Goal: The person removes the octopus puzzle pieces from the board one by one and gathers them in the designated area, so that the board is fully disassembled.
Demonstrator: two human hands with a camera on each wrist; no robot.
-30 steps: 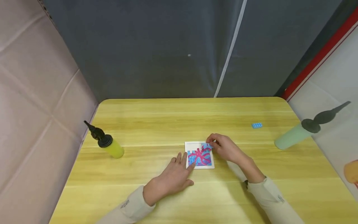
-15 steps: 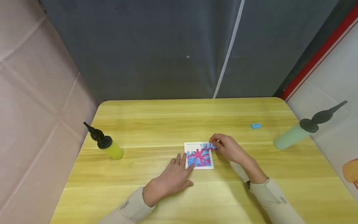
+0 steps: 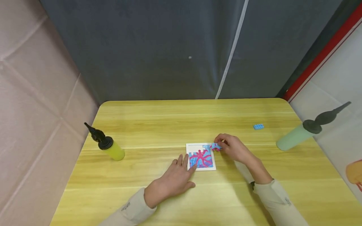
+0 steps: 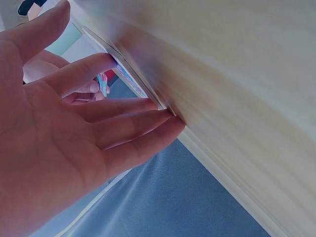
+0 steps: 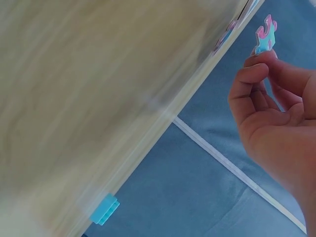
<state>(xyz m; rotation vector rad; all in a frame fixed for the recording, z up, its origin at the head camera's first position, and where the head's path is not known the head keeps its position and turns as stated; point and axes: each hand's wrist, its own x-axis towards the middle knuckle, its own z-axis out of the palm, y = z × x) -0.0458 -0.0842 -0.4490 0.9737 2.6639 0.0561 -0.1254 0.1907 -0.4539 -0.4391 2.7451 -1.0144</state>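
A small jigsaw puzzle (image 3: pixel 194 148) in a white frame lies on the table, with a pink octopus on blue assembled in its lower part and upper right corner. My left hand (image 3: pixel 175 179) rests at its lower left, fingers extended. In the left wrist view, the index fingertip of the left hand (image 4: pixel 59 123) touches the board and the other fingertips meet the tabletop near its edge. Over the puzzle's upper right edge, my right hand (image 3: pixel 236 150) pinches a blue and pink puzzle piece (image 5: pixel 266 37) between thumb and index finger; the right wrist view shows it raised off the table.
A light blue toy brick (image 3: pixel 258 126) lies at the table's back right. To the left stands a yellow bottle (image 3: pixel 115 151) with a black nozzle top, and a green bottle (image 3: pixel 294 138) with a similar top stands to the right. A grey curtain (image 3: pixel 158 56) hangs behind the table.
My right hand has moved slightly right with the puzzle piece, from above the board's upper right corner to over its right edge. The left hand stays put.
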